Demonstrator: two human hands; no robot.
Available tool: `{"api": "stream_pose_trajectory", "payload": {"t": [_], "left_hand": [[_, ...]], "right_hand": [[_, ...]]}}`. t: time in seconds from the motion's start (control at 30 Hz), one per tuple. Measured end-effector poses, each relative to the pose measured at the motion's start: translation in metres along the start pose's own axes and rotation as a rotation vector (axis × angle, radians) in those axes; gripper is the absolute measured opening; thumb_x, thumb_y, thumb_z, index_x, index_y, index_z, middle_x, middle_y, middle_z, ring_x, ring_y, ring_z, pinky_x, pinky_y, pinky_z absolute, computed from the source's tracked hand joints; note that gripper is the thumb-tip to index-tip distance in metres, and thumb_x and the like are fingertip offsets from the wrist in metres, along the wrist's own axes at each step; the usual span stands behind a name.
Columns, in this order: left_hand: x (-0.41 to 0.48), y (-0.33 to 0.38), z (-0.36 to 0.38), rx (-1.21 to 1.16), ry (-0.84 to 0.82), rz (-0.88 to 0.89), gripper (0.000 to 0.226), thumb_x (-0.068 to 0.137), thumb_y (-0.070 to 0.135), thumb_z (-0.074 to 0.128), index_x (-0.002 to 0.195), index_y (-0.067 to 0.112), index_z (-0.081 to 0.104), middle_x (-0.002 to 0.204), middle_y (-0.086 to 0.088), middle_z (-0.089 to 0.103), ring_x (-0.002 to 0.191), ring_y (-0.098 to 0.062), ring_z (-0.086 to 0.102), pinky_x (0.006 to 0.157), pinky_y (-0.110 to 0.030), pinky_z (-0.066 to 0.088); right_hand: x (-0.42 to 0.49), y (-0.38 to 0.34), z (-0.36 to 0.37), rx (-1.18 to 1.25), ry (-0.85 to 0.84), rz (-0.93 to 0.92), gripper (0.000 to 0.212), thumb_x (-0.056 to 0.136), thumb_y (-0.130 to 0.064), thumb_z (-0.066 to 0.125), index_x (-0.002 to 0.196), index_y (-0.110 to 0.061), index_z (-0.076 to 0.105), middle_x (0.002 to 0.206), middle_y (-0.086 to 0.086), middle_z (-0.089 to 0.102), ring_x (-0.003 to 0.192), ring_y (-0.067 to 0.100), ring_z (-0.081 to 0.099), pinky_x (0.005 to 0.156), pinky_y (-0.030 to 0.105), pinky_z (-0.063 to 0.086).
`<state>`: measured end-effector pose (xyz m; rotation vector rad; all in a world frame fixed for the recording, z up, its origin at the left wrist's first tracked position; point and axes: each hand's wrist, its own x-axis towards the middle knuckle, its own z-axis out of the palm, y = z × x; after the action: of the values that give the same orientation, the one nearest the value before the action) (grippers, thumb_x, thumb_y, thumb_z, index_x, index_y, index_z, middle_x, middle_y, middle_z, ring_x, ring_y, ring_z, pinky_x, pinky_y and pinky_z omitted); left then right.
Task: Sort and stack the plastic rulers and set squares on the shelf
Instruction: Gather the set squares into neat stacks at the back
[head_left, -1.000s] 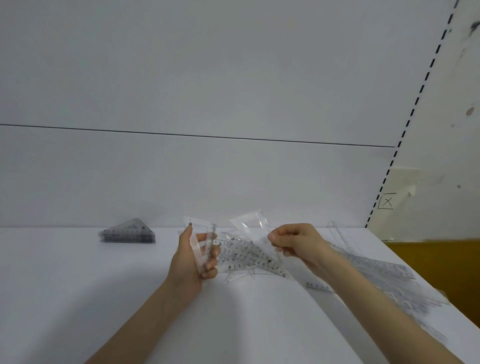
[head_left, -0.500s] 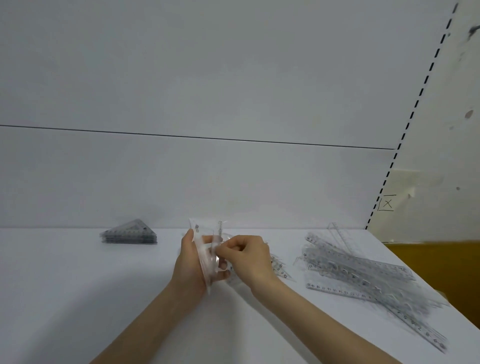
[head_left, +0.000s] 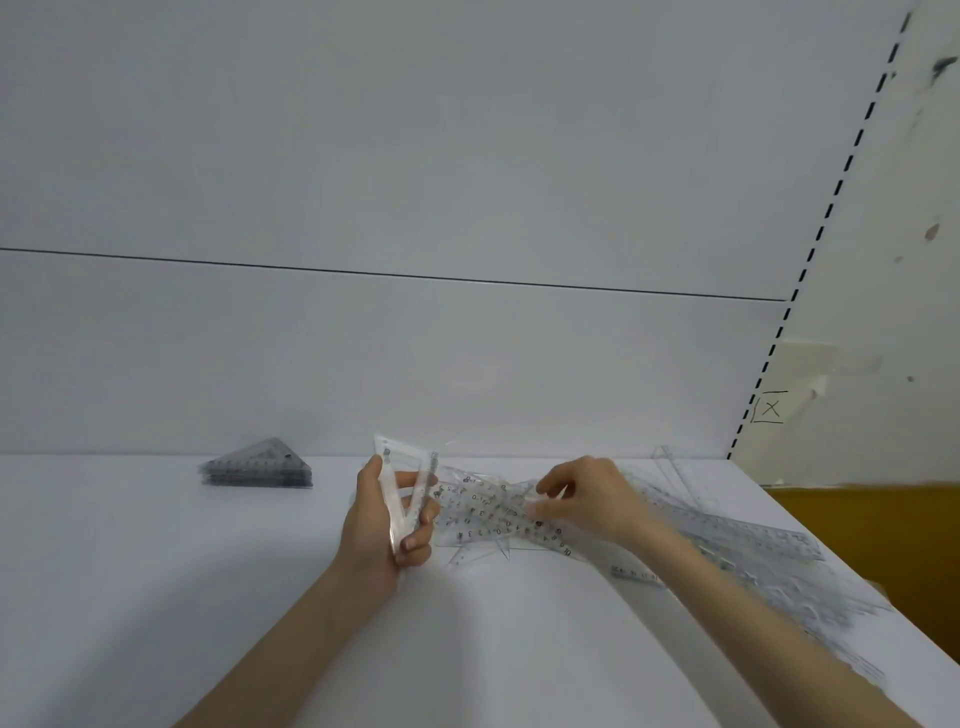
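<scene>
Right hand (head_left: 587, 499) back — perhaps on pile (head_left: 488, 512)

Soft, even, cool white light, faint grey shadows lay on the white shelf (head_left: 130, 571), the right hand (head_left: 589, 499) was slightly motion-blurred, the heap of clear plastic rulers (head_left: 753, 553) smeared out of focus towards the right edge.

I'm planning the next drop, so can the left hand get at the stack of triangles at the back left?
Probably yes: no object lies between the left hand and the stack on the shelf, though its grip is full of set squares.
</scene>
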<state>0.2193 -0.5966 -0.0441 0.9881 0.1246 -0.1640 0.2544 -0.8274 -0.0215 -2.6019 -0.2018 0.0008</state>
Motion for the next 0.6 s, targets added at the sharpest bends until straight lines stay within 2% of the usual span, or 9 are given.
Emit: {"api": "stream_pose_trajectory", "payload": {"t": [0.07, 0.17, 0.27, 0.33, 0.4, 0.47, 0.57, 0.6], "left_hand": [[0.001, 0.0, 0.0, -0.009, -0.01, -0.005, 0.053, 0.096, 0.053, 0.026, 0.1, 0.005, 0.049, 0.053, -0.009, 0.043, 0.028, -0.011, 0.024, 0.036, -0.009, 0.023], [0.002, -0.001, -0.001, -0.012, -0.016, -0.01, 0.055, 0.095, 0.054, 0.026, 0.102, 0.004, 0.049, 0.054, -0.009, 0.043, 0.028, -0.011, 0.025, 0.035, -0.01, 0.023], [0.002, -0.002, -0.001, -0.015, -0.014, -0.005, 0.056, 0.096, 0.054, 0.026, 0.1, 0.004, 0.05, 0.054, -0.009, 0.043, 0.028, -0.011, 0.025, 0.035, -0.01, 0.023], [0.002, -0.002, 0.0, -0.01, -0.004, -0.001, 0.056, 0.096, 0.054, 0.026, 0.097, 0.003, 0.05, 0.054, -0.009, 0.043, 0.028, -0.012, 0.025, 0.036, -0.009, 0.023], [0.001, -0.001, 0.0, 0.0, 0.005, 0.006, 0.056, 0.096, 0.053, 0.027, 0.091, 0.003, 0.05, 0.054, -0.01, 0.044, 0.028, -0.012, 0.025, 0.037, -0.009, 0.022], [0.001, -0.001, 0.001, 0.017, 0.013, 0.016, 0.055, 0.096, 0.053, 0.027, 0.09, 0.003, 0.049, 0.054, -0.01, 0.045, 0.028, -0.012, 0.026, 0.037, -0.009, 0.022], [-0.001, -0.002, 0.004, 0.054, 0.036, 0.038, 0.052, 0.097, 0.051, 0.028, 0.093, 0.005, 0.049, 0.054, -0.01, 0.047, 0.029, -0.013, 0.026, 0.039, -0.011, 0.02], [-0.002, -0.002, 0.004, 0.063, 0.039, 0.04, 0.052, 0.096, 0.051, 0.028, 0.093, 0.005, 0.05, 0.055, -0.01, 0.047, 0.03, -0.013, 0.026, 0.04, -0.012, 0.019]], "right_hand": [[0.002, 0.005, 0.009, -0.041, -0.013, 0.003, 0.024, 0.076, -0.04, 0.077, 0.095, -0.025, 0.073, 0.087, -0.012, 0.067, 0.081, 0.007, 0.061, 0.073, 0.024, 0.05], [0.005, 0.005, 0.014, 0.004, 0.038, -0.022, 0.002, 0.08, -0.025, 0.074, 0.08, -0.023, 0.073, 0.071, -0.014, 0.064, 0.071, 0.003, 0.058, 0.065, 0.02, 0.047], [0.007, 0.008, 0.01, 0.149, -0.001, 0.033, 0.015, 0.084, -0.015, 0.07, 0.07, -0.021, 0.068, 0.069, -0.012, 0.064, 0.067, 0.002, 0.059, 0.059, 0.012, 0.043], [0.006, 0.007, -0.001, 0.249, -0.046, 0.064, 0.015, 0.087, -0.013, 0.066, 0.073, -0.016, 0.067, 0.07, -0.01, 0.065, 0.062, -0.002, 0.058, 0.052, 0.007, 0.038], [0.004, 0.002, -0.017, 0.36, -0.089, 0.04, 0.013, 0.091, -0.013, 0.063, 0.079, -0.008, 0.066, 0.071, -0.004, 0.066, 0.055, -0.002, 0.058, 0.049, 0.011, 0.035], [0.001, -0.007, -0.032, 0.455, -0.106, -0.033, 0.011, 0.092, -0.011, 0.062, 0.082, -0.006, 0.064, 0.069, 0.0, 0.068, 0.059, 0.008, 0.06, 0.05, 0.018, 0.036], [-0.008, -0.027, -0.048, 0.545, -0.091, -0.172, 0.002, 0.09, -0.004, 0.062, 0.09, -0.005, 0.063, 0.057, 0.002, 0.065, 0.06, 0.021, 0.055, 0.047, 0.022, 0.039], [-0.012, -0.034, -0.051, 0.566, -0.094, -0.212, 0.005, 0.089, -0.001, 0.062, 0.093, -0.004, 0.064, 0.056, 0.003, 0.064, 0.06, 0.023, 0.055, 0.048, 0.022, 0.041]]}}
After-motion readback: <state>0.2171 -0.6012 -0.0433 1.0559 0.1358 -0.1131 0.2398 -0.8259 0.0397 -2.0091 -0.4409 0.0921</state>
